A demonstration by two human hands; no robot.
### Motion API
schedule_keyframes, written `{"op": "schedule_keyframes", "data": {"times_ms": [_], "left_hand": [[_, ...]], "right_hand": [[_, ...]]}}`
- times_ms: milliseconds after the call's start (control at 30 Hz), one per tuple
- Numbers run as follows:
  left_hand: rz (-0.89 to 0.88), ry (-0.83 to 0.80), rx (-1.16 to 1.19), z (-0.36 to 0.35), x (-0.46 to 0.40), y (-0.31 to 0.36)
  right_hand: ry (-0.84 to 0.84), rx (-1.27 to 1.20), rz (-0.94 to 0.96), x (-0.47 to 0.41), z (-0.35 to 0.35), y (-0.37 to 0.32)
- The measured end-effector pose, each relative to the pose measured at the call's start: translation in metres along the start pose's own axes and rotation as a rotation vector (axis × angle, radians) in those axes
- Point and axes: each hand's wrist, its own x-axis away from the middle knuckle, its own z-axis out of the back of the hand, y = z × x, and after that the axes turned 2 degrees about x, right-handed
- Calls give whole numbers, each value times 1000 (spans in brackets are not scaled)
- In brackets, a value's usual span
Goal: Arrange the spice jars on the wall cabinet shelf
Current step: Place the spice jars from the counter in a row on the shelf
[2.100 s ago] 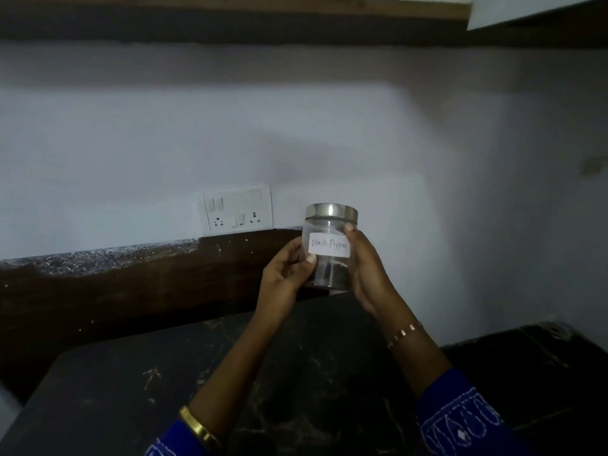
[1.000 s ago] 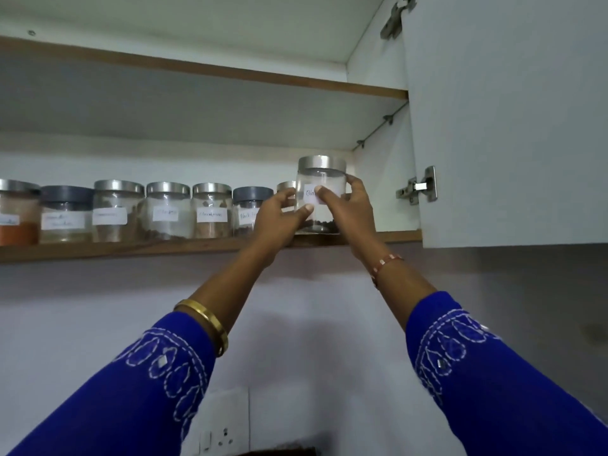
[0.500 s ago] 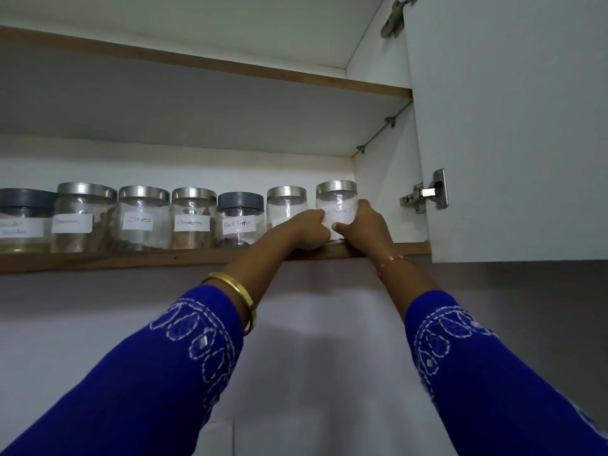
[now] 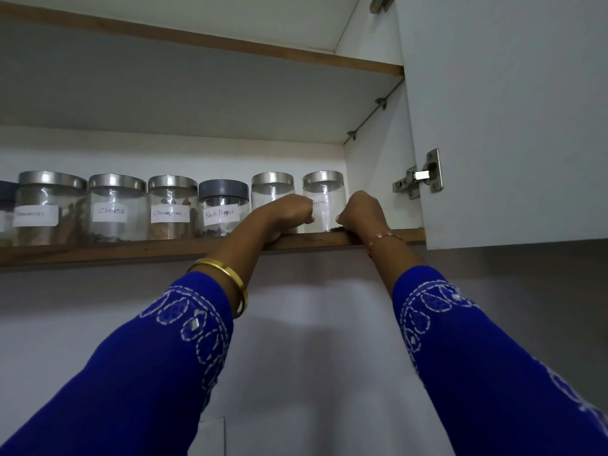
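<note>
Both hands reach up to the lower shelf (image 4: 98, 250) of the open wall cabinet. Curled at the knuckles, the left hand (image 4: 286, 213) sits against the left side of the rightmost jar (image 4: 324, 200), with its wrist over the shelf edge; the right hand (image 4: 362, 213) is curled the same way at the jar's right side. Fingertips of both are at the glass low down, but whether they actually grip it or only touch it I cannot tell.

That jar stands upright at the right end of the row, close to the cabinet's side wall. It has a steel lid, a white label showing "Pepper", and a thin layer of dark grains at the bottom.

Just left of it stands a steel-lidded jar (image 4: 272, 189), its lower part hidden by the left hand. Next comes a grey-lidded jar (image 4: 223, 209) labelled "Black Pepper" with dark grains at its base, then a "Cinnamon" jar (image 4: 172, 209) holding brown pieces, a "Cloves" jar (image 4: 116, 209) with dark bits low down, and a jar (image 4: 49, 209) with an unreadable label and brownish contents.

Right of the shelf hangs the white cabinet door (image 4: 510, 126), open.
</note>
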Motion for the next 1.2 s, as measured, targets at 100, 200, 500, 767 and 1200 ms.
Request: {"op": "schedule_keyframes", "data": {"times_ms": [100,200,500,767,1200], "left_hand": [[27,-20,24,-1,3,1],[19,-46,43,-2,6,4],[81,3,145,1,-5,-6],[110,8,431,6,-12,-14],[-202,402,58,-12,18,-8]], "right_hand": [[39,-67,61,8,1,1],[66,-71,87,15,3,1],[56,-94,-126,-6,3,1],[-51,31,-108,-15,-2,3],[181,-41,131,21,3,10]]}}
